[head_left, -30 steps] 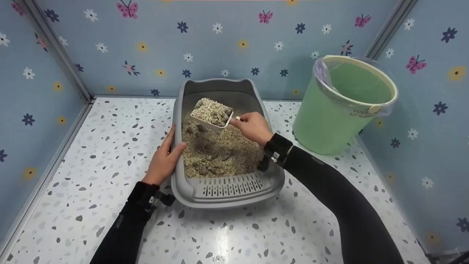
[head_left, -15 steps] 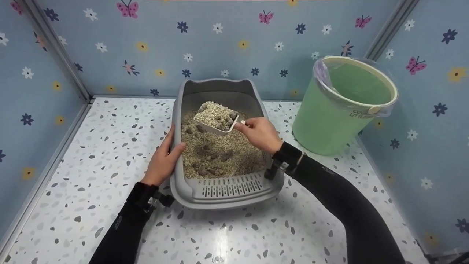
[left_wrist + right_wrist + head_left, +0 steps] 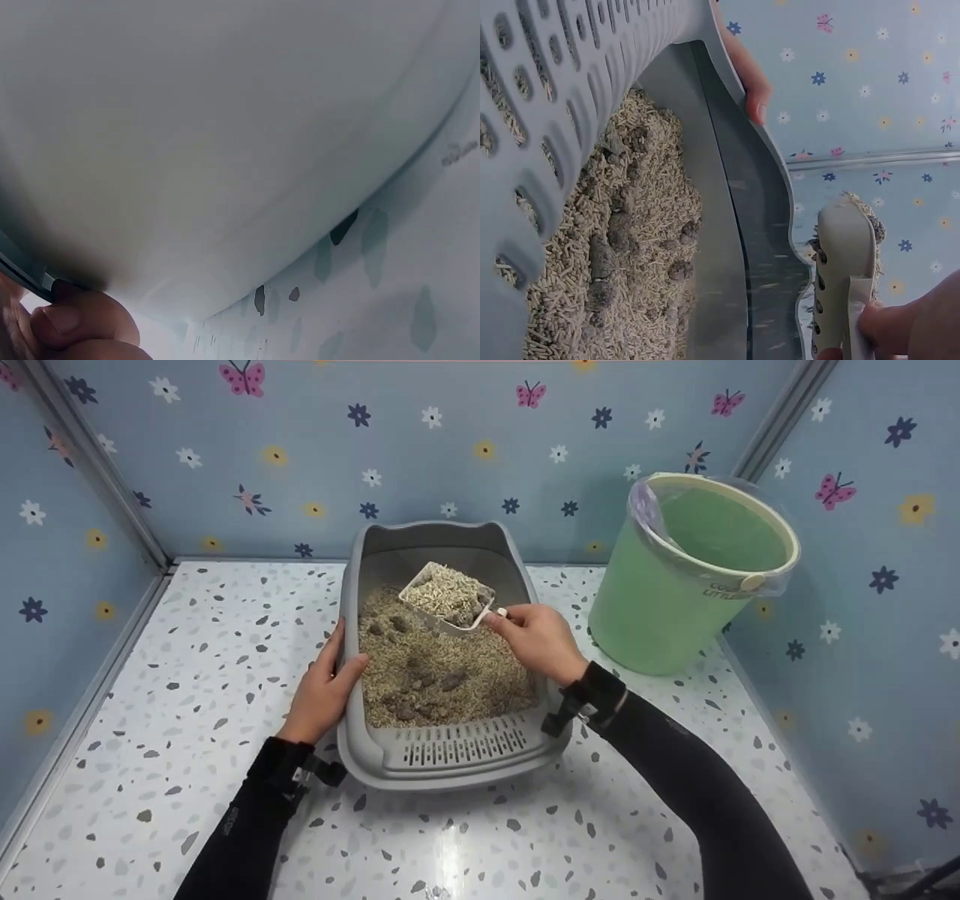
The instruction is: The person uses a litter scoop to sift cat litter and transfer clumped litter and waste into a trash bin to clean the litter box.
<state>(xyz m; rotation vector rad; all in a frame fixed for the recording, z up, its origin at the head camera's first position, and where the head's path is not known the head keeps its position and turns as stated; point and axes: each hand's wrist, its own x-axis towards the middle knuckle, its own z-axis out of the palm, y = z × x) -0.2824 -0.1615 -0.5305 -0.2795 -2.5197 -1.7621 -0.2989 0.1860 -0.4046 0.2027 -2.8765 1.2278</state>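
A grey litter box (image 3: pixel 465 771) stands on the speckled surface, holding pellet litter (image 3: pixel 480 679) with darker clumps (image 3: pixel 620 231). My left hand (image 3: pixel 319 697) grips its left side, thumb over the rim and fingers outside; the left wrist view shows curled fingers (image 3: pixel 86 319) by the box wall. Between thumb and fingers, my right hand (image 3: pixel 541 641) holds the handle of a white slotted litter scoop (image 3: pixel 846 240). The scoop is above the litter inside the box's outline, heaped with pellets and some clumps. Blurred pellets fall below it in the right wrist view.
A green trash can (image 3: pixel 637 615) with a clear purplish liner (image 3: pixel 646 506) stands at right behind the box. Flowered blue wall panels (image 3: pixel 420 442) enclose the back and sides. A slotted ledge (image 3: pixel 465 742) spans the box's near end.
The scoop and right hand have shifted slightly right and towards me, with small back-and-forth motion. Its heap looks a little lower. The left hand stays on the rim; the head view turned slightly right.
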